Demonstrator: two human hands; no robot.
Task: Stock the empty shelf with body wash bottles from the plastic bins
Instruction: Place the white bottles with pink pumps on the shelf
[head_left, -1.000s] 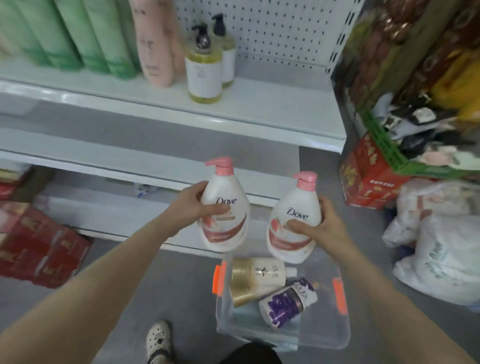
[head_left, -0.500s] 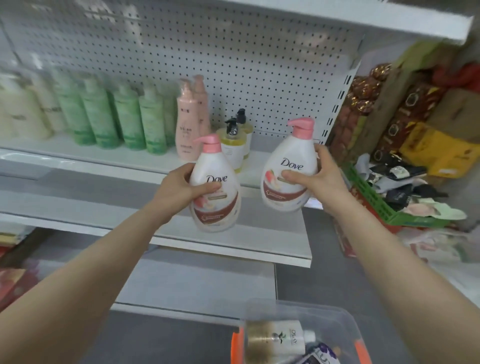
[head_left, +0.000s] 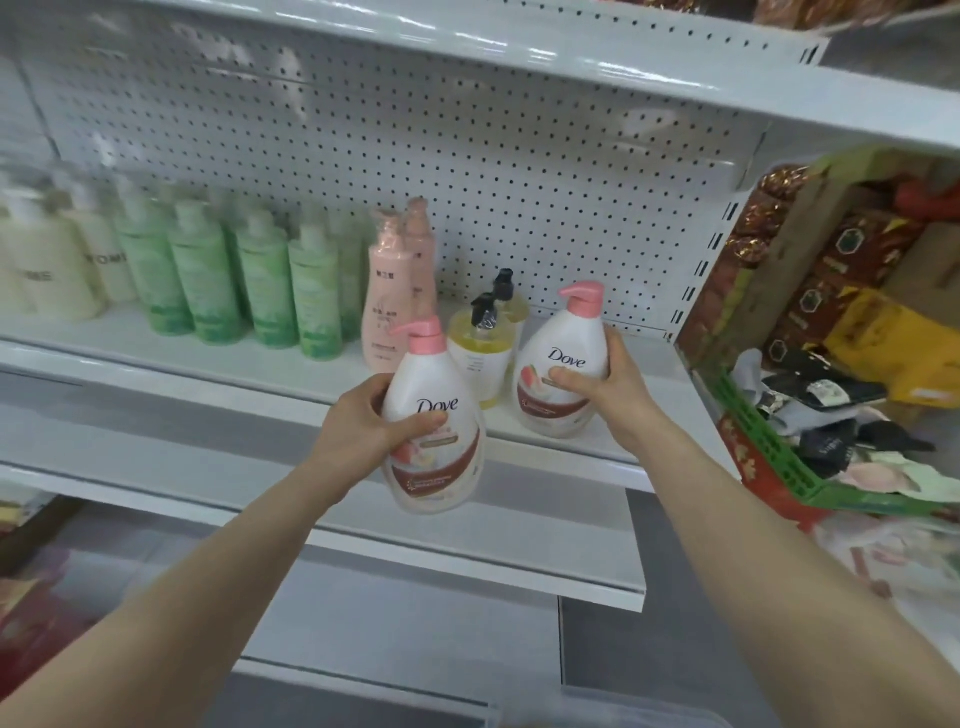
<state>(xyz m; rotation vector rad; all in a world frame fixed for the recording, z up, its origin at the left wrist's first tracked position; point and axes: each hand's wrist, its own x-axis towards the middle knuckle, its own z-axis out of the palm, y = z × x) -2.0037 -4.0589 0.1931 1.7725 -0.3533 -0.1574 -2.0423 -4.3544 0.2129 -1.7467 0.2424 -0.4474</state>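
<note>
At the front of the shelf (head_left: 291, 374), in the head view, both hands each hold a pink-capped Dove body wash bottle upright, pump on top and long axis near vertical. The right hand (head_left: 618, 400) wraps the right Dove bottle (head_left: 563, 374) from its right side, thumb across the label. That bottle is over the bare right end of the shelf, just beside the yellow pump bottles (head_left: 480, 358), and I cannot tell whether its base touches the board or hangs just above it. The left hand (head_left: 363, 431) grips the left Dove bottle (head_left: 434, 431) from its left side, fingers curled round the body. This one is lower and nearer the person, short of the shelf's front lip, tilted slightly, with its cap overlapping the yellow bottles in the picture. By my judgement the right bottle is nearer its place and goes down first, while the left one needs to rise and travel forward into the gap. Further left stand pink bottles (head_left: 387, 312), green bottles (head_left: 260, 291) and blurred cream bottles (head_left: 47, 265). Only a faint clear rim of the plastic bin (head_left: 623, 712) shows at the bottom edge, its contents cut off. How deep the free space runs behind the right bottle is hidden.
</note>
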